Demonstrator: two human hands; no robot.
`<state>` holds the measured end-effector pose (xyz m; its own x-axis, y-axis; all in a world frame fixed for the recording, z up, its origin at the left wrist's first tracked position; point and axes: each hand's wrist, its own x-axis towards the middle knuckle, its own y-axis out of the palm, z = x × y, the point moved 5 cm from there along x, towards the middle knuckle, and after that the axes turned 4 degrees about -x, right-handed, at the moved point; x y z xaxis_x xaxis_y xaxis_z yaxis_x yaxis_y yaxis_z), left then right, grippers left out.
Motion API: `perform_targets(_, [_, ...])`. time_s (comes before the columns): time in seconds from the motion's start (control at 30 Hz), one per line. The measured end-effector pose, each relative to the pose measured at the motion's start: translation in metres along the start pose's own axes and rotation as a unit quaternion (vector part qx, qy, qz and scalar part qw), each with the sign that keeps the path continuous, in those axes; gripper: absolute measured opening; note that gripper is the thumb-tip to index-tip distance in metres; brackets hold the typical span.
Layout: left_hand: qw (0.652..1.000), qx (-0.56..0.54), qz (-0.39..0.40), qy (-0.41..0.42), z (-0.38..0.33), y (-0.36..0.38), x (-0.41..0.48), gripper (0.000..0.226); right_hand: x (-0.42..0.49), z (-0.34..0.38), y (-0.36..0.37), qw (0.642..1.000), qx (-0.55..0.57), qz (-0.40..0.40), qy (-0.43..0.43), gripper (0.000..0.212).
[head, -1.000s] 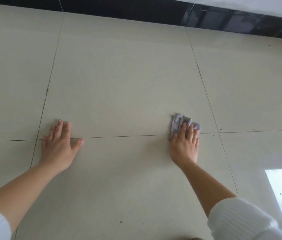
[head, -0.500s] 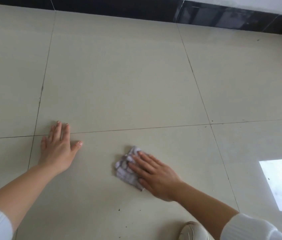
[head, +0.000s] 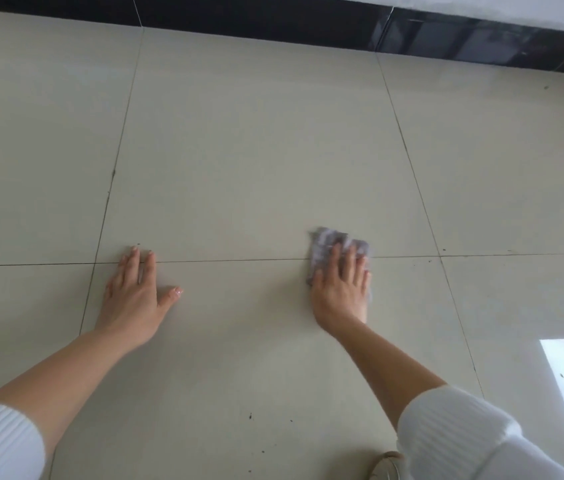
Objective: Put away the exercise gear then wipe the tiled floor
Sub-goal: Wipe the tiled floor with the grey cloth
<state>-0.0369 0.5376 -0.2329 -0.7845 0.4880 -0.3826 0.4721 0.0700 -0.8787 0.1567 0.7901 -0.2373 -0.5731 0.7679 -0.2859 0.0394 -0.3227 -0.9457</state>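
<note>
Cloth [head: 322, 242] under flat right hand [head: 341, 289]; left hand [head: 133, 299] spread flat on floor [head: 256, 150].

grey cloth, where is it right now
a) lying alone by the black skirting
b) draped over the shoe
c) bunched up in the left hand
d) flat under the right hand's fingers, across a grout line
D: the grey cloth lies on the tiled floor under the straight fingers of the right hand, straddling the grout line, while the left hand rests bare on the tile.
</note>
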Motion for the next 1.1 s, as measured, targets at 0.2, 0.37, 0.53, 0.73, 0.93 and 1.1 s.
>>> perform_targets(0.2, [0.999,0.022,-0.011,0.021,0.006,-0.004,-0.003,0.071,-0.078,0.097,0.037,0.941,-0.074,0.026,-0.330,0.058])
perform_targets(0.37, [0.999,0.015,-0.027,0.035,0.019,-0.001,-0.010,0.065,-0.112,0.092,0.052,0.819,-0.141,0.047,-0.554,0.055])
perform_targets(0.53, [0.999,0.006,-0.042,-0.028,0.049,-0.007,-0.008,0.066,-0.033,0.062,0.031,0.813,-0.216,0.029,-0.539,0.057])
perform_targets(0.73, [0.992,-0.020,-0.036,-0.122,0.092,-0.014,-0.012,0.076,0.047,0.053,-0.009,0.972,-0.125,0.017,-0.199,0.058])
perform_targets(0.93, [0.991,-0.034,-0.011,-0.126,0.097,-0.011,-0.007,0.075,0.044,0.151,0.012,0.989,-0.040,0.049,-0.133,0.058])
perform_targets(1.1, [0.991,-0.040,-0.037,-0.119,0.099,-0.013,-0.009,0.072,-0.021,0.213,0.039,0.921,-0.105,0.081,-0.366,0.057])
